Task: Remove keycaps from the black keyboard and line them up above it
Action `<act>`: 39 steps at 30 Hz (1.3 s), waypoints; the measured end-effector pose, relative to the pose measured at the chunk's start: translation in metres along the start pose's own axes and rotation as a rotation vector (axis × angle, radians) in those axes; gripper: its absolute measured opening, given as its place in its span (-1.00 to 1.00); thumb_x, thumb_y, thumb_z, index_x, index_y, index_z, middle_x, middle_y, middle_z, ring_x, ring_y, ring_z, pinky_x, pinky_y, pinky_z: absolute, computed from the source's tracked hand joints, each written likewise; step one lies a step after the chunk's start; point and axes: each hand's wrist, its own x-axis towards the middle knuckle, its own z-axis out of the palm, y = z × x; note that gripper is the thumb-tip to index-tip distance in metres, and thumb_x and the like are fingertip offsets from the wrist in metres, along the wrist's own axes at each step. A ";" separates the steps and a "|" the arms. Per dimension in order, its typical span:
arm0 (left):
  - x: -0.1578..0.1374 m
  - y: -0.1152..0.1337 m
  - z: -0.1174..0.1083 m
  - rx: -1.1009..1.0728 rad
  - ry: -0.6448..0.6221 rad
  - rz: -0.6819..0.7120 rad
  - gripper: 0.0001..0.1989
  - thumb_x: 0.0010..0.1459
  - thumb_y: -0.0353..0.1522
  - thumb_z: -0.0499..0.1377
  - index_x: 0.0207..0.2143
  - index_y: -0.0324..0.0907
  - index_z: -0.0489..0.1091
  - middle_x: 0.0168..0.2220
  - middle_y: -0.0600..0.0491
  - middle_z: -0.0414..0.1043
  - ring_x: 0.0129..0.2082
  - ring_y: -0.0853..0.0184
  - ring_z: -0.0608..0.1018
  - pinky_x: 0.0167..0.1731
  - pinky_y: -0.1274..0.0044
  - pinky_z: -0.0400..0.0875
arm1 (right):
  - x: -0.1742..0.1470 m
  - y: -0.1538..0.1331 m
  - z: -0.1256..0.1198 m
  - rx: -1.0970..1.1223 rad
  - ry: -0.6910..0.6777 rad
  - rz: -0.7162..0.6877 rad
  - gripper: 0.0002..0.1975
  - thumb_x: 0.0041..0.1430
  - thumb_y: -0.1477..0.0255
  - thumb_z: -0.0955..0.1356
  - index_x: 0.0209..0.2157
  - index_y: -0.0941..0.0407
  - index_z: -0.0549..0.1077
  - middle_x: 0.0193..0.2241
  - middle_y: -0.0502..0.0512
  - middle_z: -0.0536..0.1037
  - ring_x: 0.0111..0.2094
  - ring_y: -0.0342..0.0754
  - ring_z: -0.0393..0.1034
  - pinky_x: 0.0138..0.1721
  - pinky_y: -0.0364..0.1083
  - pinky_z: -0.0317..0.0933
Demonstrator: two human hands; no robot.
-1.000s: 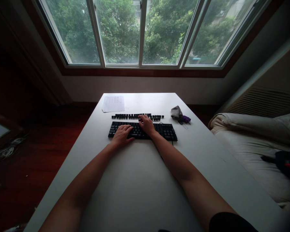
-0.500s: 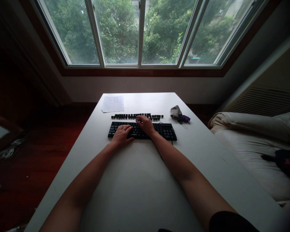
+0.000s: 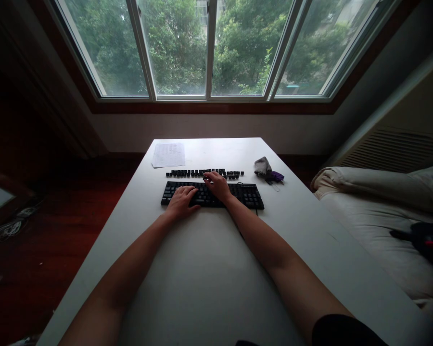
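Note:
A black keyboard [image 3: 250, 196] lies across the white table. My left hand [image 3: 181, 201] rests on its left half, fingers stretched out and thumb apart along the front edge. Above the middle of the keyboard, my right hand [image 3: 218, 186] is closed in a pinch at its far edge. A small dark piece, which looks like a keycap, shows at those fingertips, though it is partly covered. Just beyond stand rows of loose black keycaps [image 3: 187, 173], close to the right fingers. Both hands hide some of the keys.
Printed paper [image 3: 169, 155] lies at the table's far left. At the right are a grey cloth bundle [image 3: 262, 166] and a small purple item [image 3: 277, 177]. A cushioned seat [image 3: 361, 216] stands beside the table's right edge. Windows [image 3: 209, 48] are beyond the table.

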 end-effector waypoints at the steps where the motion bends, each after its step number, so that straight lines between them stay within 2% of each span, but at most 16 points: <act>1: 0.000 0.000 0.000 0.002 0.002 -0.001 -0.34 0.13 -0.13 0.27 0.25 -0.10 0.27 0.24 -0.11 0.27 0.23 0.01 0.27 0.28 0.15 0.10 | 0.000 0.000 0.000 0.003 0.001 -0.004 -0.73 0.27 0.43 0.35 0.00 0.03 0.49 -0.14 0.10 0.52 -0.27 -0.06 0.45 -0.08 -0.07 0.31; 7: 0.000 0.001 -0.001 0.005 -0.001 0.000 -0.34 0.14 -0.12 0.27 0.25 -0.10 0.26 0.24 -0.11 0.26 0.23 0.01 0.27 0.28 0.15 0.10 | 0.000 -0.003 -0.004 0.036 0.017 0.008 -0.77 0.27 0.42 0.34 -0.05 0.05 0.51 -0.18 0.10 0.52 -0.27 -0.06 0.45 -0.10 -0.07 0.30; 13: 0.001 0.003 -0.003 -0.008 -0.007 -0.005 -0.34 0.15 -0.13 0.26 0.26 -0.10 0.25 0.24 -0.10 0.26 0.23 0.02 0.27 0.29 0.15 0.09 | 0.010 0.000 -0.014 0.191 0.036 0.144 -0.79 0.20 0.40 0.36 -0.13 0.11 0.52 -0.25 0.08 0.57 -0.28 -0.06 0.45 -0.17 -0.08 0.32; 15: 0.001 0.004 -0.003 -0.013 -0.007 -0.004 -0.34 0.15 -0.13 0.26 0.26 -0.09 0.25 0.24 -0.10 0.26 0.23 0.01 0.27 0.29 0.14 0.09 | 0.015 0.003 -0.023 0.289 -0.077 0.180 -0.78 0.18 0.39 0.37 -0.14 0.11 0.53 -0.28 0.06 0.59 -0.28 -0.06 0.46 -0.19 -0.08 0.33; 18: 0.002 0.004 -0.003 -0.018 -0.010 -0.008 -0.35 0.15 -0.14 0.27 0.26 -0.07 0.25 0.24 -0.09 0.26 0.23 0.01 0.27 0.29 0.13 0.09 | 0.020 0.006 -0.042 0.431 -0.375 0.168 -0.78 0.12 0.37 0.40 -0.18 0.12 0.56 -0.27 0.06 0.62 -0.24 -0.04 0.49 -0.17 -0.08 0.35; 20: 0.001 0.004 -0.003 -0.021 -0.009 -0.013 -0.35 0.15 -0.14 0.26 0.26 -0.06 0.25 0.24 -0.09 0.26 0.23 0.01 0.27 0.28 0.12 0.09 | 0.023 0.005 -0.055 0.467 -0.418 0.155 -0.76 0.12 0.36 0.41 -0.17 0.13 0.58 -0.25 0.07 0.63 -0.23 -0.05 0.49 -0.15 -0.07 0.35; 24: 0.001 0.004 -0.004 -0.025 -0.015 -0.020 -0.35 0.16 -0.12 0.25 0.26 -0.07 0.25 0.24 -0.09 0.25 0.23 0.02 0.26 0.28 0.15 0.11 | 0.026 -0.002 -0.078 0.489 -0.399 0.165 -0.74 0.14 0.34 0.41 -0.15 0.12 0.59 -0.22 0.08 0.63 -0.21 -0.04 0.50 -0.12 -0.04 0.35; 27: 0.002 0.005 -0.006 -0.025 -0.017 -0.023 -0.35 0.16 -0.12 0.25 0.26 -0.08 0.25 0.24 -0.09 0.25 0.23 0.02 0.26 0.27 0.15 0.12 | 0.024 -0.002 -0.084 0.454 -0.337 0.159 -0.74 0.14 0.32 0.42 -0.15 0.11 0.59 -0.20 0.09 0.63 -0.20 -0.03 0.50 -0.12 -0.03 0.36; 35: 0.000 0.005 -0.005 -0.019 -0.006 -0.016 -0.35 0.15 -0.12 0.26 0.25 -0.08 0.26 0.24 -0.09 0.26 0.23 0.02 0.27 0.27 0.15 0.13 | -0.012 0.019 -0.061 0.236 -0.280 0.161 -0.82 0.14 0.43 0.40 -0.20 0.09 0.59 -0.24 0.07 0.61 -0.26 -0.06 0.49 -0.21 -0.06 0.37; 39: -0.001 0.004 -0.004 -0.021 0.002 -0.023 -0.35 0.14 -0.13 0.27 0.25 -0.08 0.27 0.23 -0.10 0.26 0.23 0.01 0.27 0.27 0.14 0.12 | -0.022 0.022 -0.049 0.102 -0.271 0.092 -0.84 0.10 0.48 0.43 -0.24 0.08 0.59 -0.27 0.05 0.60 -0.25 -0.04 0.47 -0.17 -0.05 0.33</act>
